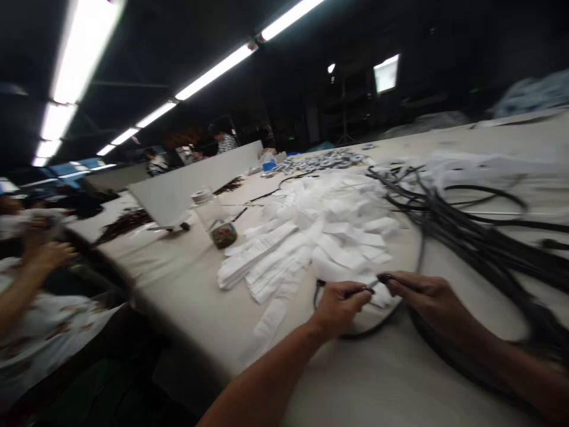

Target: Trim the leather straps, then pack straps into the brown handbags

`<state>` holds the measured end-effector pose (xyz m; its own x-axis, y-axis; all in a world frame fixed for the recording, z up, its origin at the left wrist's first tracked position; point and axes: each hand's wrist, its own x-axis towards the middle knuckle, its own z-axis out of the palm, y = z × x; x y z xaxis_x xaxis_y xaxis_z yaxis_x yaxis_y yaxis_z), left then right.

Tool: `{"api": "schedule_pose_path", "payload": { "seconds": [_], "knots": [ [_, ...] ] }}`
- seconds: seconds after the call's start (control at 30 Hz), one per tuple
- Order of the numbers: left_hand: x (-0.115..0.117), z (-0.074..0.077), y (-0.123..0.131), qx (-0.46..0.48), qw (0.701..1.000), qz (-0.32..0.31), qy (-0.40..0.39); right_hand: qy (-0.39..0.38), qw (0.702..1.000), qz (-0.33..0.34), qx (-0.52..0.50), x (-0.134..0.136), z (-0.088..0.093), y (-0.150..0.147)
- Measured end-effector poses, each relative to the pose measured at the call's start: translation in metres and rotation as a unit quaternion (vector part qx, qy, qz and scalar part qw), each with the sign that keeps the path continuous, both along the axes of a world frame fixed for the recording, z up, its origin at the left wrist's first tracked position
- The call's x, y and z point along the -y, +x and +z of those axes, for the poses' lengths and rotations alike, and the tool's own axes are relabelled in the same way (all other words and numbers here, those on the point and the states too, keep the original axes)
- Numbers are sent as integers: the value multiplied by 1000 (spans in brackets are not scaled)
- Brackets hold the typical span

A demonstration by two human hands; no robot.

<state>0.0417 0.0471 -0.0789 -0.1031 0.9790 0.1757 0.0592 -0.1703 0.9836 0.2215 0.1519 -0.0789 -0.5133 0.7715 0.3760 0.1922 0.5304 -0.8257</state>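
Observation:
Over the near part of the table, my left hand [340, 305] is closed in a pinch on a black cord [368, 333]. My right hand [422, 290] pinches a dark end piece of what looks like the same cord, close to the left fingertips. A short grey length shows between the two hands. The cord hangs in a loop below them and touches the tabletop. Just beyond my hands lies a heap of white fabric strips [329, 219], some stacked flat at its left side. Blur hides the fine detail at my fingertips.
A bundle of black cords [480, 243] spreads over the table's right side. A clear bottle [213, 218] stands tilted in view left of the strips, near a white board [191, 184]. Small grey pieces [329, 160] lie farther back. A person [40, 296] sits at the left edge.

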Motion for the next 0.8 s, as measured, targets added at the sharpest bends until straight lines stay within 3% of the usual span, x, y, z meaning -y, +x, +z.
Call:
{"api": "schedule_pose_path", "payload": {
  "seconds": [0.07,0.17,0.57,0.8],
  "knots": [
    [0,2,0,-17,1000,1,-5,-10,998,55,-16,8,12,-6],
    [-4,0,-4,-41,999,-1,-18,-28,994,88,-58,6,13,-10],
    [-2,-4,-3,-13,999,-7,-49,-53,988,117,-84,3,7,-8],
    [-1,-3,-1,-7,999,-1,-51,25,993,93,-64,6,7,-9]
  ]
}}
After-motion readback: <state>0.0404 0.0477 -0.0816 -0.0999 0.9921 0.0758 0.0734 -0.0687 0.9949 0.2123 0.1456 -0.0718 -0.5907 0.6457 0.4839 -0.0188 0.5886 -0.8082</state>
